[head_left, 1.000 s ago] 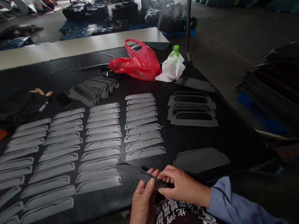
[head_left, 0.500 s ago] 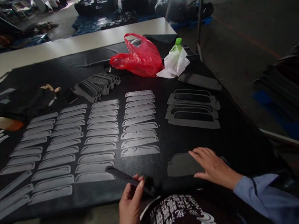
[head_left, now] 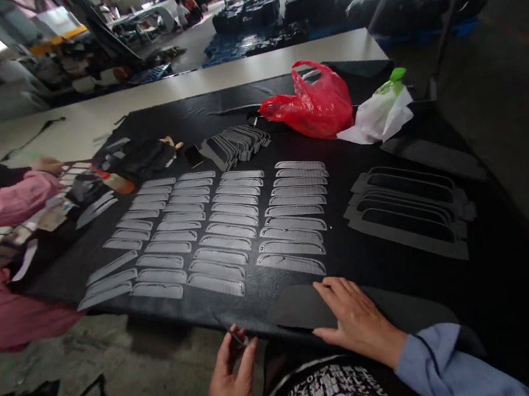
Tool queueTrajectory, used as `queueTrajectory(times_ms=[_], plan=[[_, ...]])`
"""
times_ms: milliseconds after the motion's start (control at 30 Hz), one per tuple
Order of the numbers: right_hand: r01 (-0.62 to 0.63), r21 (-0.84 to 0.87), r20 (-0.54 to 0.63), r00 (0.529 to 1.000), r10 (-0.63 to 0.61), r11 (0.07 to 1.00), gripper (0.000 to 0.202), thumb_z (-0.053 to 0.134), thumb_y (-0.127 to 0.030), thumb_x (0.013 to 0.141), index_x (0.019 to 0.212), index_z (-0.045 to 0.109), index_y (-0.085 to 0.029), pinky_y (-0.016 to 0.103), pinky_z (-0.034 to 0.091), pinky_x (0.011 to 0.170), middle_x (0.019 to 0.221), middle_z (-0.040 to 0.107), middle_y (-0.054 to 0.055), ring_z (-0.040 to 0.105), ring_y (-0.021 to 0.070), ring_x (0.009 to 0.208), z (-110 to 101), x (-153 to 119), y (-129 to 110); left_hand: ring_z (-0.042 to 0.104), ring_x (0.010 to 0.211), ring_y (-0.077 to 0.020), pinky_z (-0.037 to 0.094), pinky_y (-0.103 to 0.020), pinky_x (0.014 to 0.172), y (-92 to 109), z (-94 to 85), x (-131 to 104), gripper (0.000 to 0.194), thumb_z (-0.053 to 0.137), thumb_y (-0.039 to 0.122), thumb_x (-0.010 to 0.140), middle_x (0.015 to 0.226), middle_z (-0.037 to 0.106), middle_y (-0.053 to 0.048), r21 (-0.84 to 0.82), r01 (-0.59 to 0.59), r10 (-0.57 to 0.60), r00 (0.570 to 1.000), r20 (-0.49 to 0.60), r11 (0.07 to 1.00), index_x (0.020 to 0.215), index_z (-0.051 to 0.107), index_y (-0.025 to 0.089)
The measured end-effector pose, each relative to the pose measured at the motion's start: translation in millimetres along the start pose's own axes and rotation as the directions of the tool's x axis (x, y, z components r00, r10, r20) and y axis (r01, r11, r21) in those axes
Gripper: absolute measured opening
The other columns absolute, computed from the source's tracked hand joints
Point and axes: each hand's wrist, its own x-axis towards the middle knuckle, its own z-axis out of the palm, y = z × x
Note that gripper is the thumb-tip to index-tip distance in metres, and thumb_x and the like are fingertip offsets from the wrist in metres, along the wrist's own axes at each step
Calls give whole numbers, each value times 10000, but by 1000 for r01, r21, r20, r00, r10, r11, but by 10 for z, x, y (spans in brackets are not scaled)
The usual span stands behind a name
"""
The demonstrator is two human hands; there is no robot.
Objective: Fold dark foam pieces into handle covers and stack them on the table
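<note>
— What have those fingers got?

— The left hand [head_left: 231,379] pinches a thin dark piece [head_left: 238,338], fingers narrow, by the near edge of the surface [head_left: 348,245]. The right hand [head_left: 359,321] has its fingers wide, touching a flat dark panel [head_left: 296,307].

— And around that right hand?

— Grey strips [head_left: 223,225] in rows toward eleven o'clock, grey frames [head_left: 409,245] at one, a red bag [head_left: 323,107] farther off at twelve.

— Anybody else?

— A person [head_left: 0,269] in pink, well apart, toward ten.
</note>
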Motion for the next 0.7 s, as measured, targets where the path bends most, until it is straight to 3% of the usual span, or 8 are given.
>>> queueTrajectory(times_ms=[167,233,333,467,600,700], plan=[[-4,-35,57,998,6,999,680,752,-430,629,1187,542,-104,442,454,874,1069,574,156,519,301,1000,404,381,-389,615,994,-291,448,-449,933,-219,-285,195,590,662,538,590,1046,671,-106,232,-180,184,983,3,956,1057,623,180],[-8,-66,40,999,11,998,700,757,-430,631,1198,532,-88,451,438,903,1102,570,171,511,310,1034,517,438,-442,607,1008,-285,452,-444,928,-276,-374,304,541,628,523,646,1068,664,-102,331,-297,286,955,82,895,1076,622,194],[7,-101,6,1000,-6,995,742,754,-438,642,1246,490,-97,464,411,949,1197,536,187,473,318,1124,563,387,-426,600,1020,-270,477,-424,892,-323,-442,492,472,584,474,733,1079,660,-93,413,-481,409,876,256,773,1124,602,209],[-67,-194,-42,997,60,979,650,662,-392,751,1306,432,-143,451,403,966,1283,491,168,435,294,1193,427,-12,-140,609,988,-265,499,-411,841,-361,-392,731,443,568,425,788,1069,660,-103,415,-694,513,717,473,589,1173,569,205],[-194,-359,-107,980,166,913,445,485,-311,866,1292,456,-187,469,414,937,1285,508,148,441,285,1207,272,-629,415,610,933,-260,502,-416,799,-354,-269,865,411,520,370,830,1026,660,-105,373,-821,585,570,577,431,1196,540,184],[-234,-409,-120,972,202,882,395,404,-293,901,1271,478,-177,465,424,928,1290,508,147,447,280,1208,163,-911,698,596,924,-249,493,-396,785,-283,-185,908,391,503,290,841,1030,647,-105,341,-884,598,468,651,320,1212,514,168]])
